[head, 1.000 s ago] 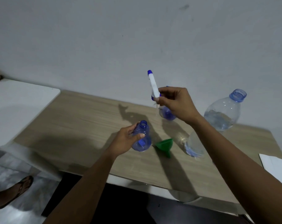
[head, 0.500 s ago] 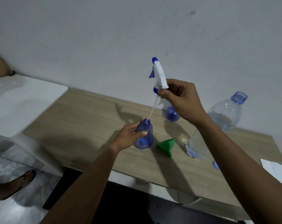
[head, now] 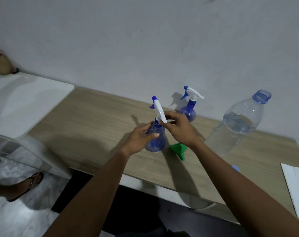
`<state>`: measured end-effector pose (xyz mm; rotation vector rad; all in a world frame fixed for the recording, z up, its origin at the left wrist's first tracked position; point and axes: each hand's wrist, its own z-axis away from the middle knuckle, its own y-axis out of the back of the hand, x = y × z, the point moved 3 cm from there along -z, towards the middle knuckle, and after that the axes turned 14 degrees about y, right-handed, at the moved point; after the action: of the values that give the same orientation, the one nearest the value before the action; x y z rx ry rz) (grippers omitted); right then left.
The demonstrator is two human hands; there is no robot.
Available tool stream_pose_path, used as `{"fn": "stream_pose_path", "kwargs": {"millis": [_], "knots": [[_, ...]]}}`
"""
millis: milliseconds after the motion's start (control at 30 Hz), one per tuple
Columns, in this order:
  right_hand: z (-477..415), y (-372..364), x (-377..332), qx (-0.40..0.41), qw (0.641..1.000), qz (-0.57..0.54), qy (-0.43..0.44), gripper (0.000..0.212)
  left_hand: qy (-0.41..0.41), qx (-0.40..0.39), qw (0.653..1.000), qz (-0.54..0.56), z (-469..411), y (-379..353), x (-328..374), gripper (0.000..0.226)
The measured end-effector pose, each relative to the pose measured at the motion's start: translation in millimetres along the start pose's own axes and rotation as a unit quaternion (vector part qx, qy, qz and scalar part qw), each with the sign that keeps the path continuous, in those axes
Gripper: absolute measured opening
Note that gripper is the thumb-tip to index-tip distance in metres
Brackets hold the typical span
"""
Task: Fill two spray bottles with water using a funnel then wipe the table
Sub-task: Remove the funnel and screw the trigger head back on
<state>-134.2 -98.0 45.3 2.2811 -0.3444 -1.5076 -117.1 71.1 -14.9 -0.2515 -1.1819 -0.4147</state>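
Grey wall backs a long wooden table. At the table's right stands a big water bottle, uncapped and partly full. A far spray bottle sits by the wall with its sprayer on. A green funnel lies on its side, in no bottle. I cannot tell how much water either spray bottle holds, so filling looks unfinished, and wiping is not yet begun. At the table's middle the left hand wraps the near spray bottle, while the right hand pinches the tilted spray head at its neck.
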Motion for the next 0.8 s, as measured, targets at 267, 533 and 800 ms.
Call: {"fn": "stream_pose_path", "kwargs": {"millis": [267, 533, 800], "knots": [[6, -9, 3, 0.036, 0.999, -0.001, -0.004, 0.021, -0.004, -0.002, 1.000, -0.008, -2, 2, -1, 0.053], [2, -7, 6, 0.009, 1.000, 0.000, -0.009, 0.024, 0.003, -0.008, 1.000, -0.018, 2, 2, 1, 0.054], [-4, -10, 10, 0.031, 0.998, 0.024, -0.056, 0.026, 0.004, 0.005, 1.000, -0.011, 0, 2, 1, 0.046]]}}
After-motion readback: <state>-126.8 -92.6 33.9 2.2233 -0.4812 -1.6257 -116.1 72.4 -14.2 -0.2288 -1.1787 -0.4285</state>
